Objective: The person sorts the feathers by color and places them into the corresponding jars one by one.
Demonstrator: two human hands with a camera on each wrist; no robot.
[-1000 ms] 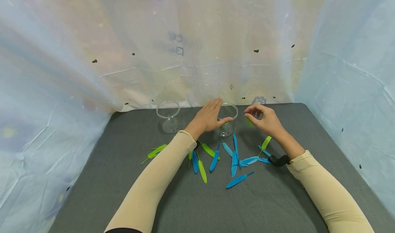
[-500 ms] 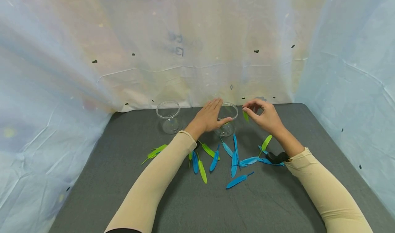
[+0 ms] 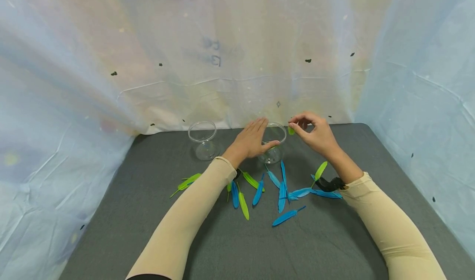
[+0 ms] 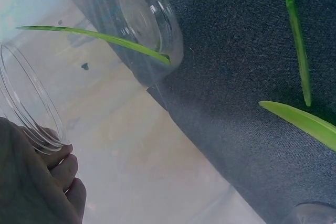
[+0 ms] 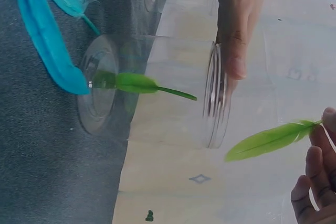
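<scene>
A clear jar [image 3: 273,157] stands upright on the grey cloth, with a green feather [image 5: 137,83] inside it. My left hand [image 3: 250,140] holds its rim from the left side, thumb on the near side and fingers along the far side. To the right of the jar's mouth is my right hand [image 3: 314,135], which pinches a second green feather [image 5: 268,141] by its quill. In the right wrist view this feather hangs outside the jar, vane tip close to the rim but apart from it. The left fingertips [image 4: 64,169] show beside the rim in the left wrist view.
Another clear jar [image 3: 206,151] stands to the left. Several blue feathers [image 3: 285,218] and green feathers [image 3: 243,205] lie scattered in front of the jars. A pale patterned curtain [image 3: 237,65] hangs behind the table [image 3: 222,251] and along its sides.
My right hand has risen and moved slightly left with the pinched green feather, closer to the jar's mouth. The left hand and both jars have stayed in place.
</scene>
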